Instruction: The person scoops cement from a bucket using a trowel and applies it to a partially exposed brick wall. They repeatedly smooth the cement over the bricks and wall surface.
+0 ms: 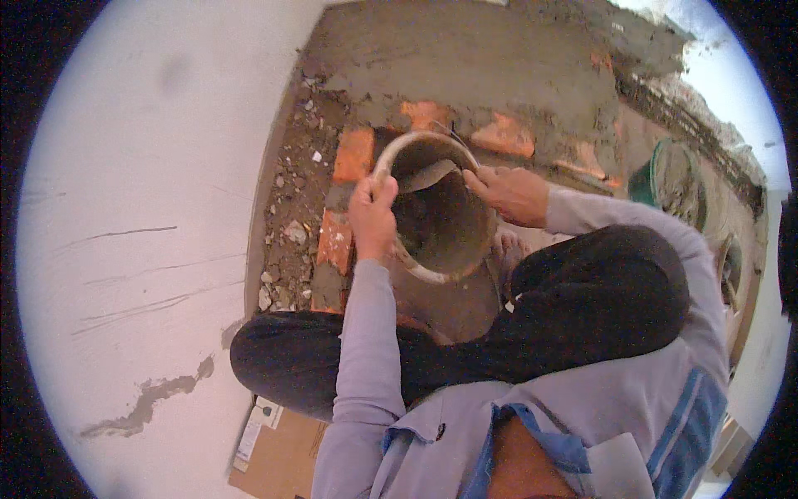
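Observation:
A round bucket (426, 272) with a pale, dirty rim is tipped so that its mouth faces me, above the ground in front of my crossed legs. My left hand (372, 218) is closed on the left side of its rim, thumb up. Across from it, my right hand (511, 195) grips the upper right of the rim. Dark grey-brown residue coats the inside, and a lighter curved band (428, 176), whose kind I cannot make out, crosses the upper part. The bucket's outside and base are mostly hidden.
Orange bricks (356, 155) set in mortar edge the work area, with wet grey mortar (449, 58) spread beyond. Rubble (291, 191) lies along the white wall (150, 166) at left. A green bucket (648, 179) stands at right. Cardboard (278, 457) lies at lower left.

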Tool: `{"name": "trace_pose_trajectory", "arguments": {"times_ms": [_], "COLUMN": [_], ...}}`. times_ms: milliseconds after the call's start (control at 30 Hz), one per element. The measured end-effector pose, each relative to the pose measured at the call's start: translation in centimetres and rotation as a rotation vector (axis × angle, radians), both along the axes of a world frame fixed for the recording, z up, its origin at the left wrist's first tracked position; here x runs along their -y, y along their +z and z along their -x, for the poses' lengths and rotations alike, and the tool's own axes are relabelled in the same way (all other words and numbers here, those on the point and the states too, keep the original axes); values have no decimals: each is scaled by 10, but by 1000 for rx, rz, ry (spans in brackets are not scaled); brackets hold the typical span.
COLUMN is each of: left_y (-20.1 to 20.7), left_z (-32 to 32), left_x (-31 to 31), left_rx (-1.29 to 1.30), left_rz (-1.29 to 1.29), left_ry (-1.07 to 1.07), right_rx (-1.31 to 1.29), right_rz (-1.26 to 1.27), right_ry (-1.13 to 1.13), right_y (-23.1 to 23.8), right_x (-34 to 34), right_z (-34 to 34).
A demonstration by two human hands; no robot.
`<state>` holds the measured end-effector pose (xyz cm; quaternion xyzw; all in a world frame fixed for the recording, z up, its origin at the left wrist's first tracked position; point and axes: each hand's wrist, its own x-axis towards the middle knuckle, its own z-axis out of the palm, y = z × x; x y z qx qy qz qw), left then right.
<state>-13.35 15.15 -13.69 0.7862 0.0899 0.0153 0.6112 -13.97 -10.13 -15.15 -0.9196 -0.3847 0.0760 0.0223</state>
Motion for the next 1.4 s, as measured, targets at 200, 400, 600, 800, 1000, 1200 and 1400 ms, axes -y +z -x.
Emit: {"name": "trace_pose_trajectory", "arguments": {"times_ms": [200,400,600,800,1000,1200,1400], "left_y": [4,-3,-12,-10,-6,3,5], "left_z": [2,-4,-3,-5,-9,2,1], "left_x": [-6,16,-4,-14,-6,17,34], "left_rx": [46,128,29,-24,-15,114,30], "left_rz": [-65,-79,43,-86,-119,-81,-160], "left_ry": [-54,-67,-72,-88,-91,-80,-138], "right_rx": [13,82,178,-258,61,-157,-158], "right_rz": [35,116,99,312,-161,158,113], "right_ry": [186,49,108,222,210,187,40], "right_y": [-17,30,-23,20,-3,24,0], "right_x": [13,18,-2,4,-3,12,0], "right_z": [22,15,9,1,1,7,-2]}}
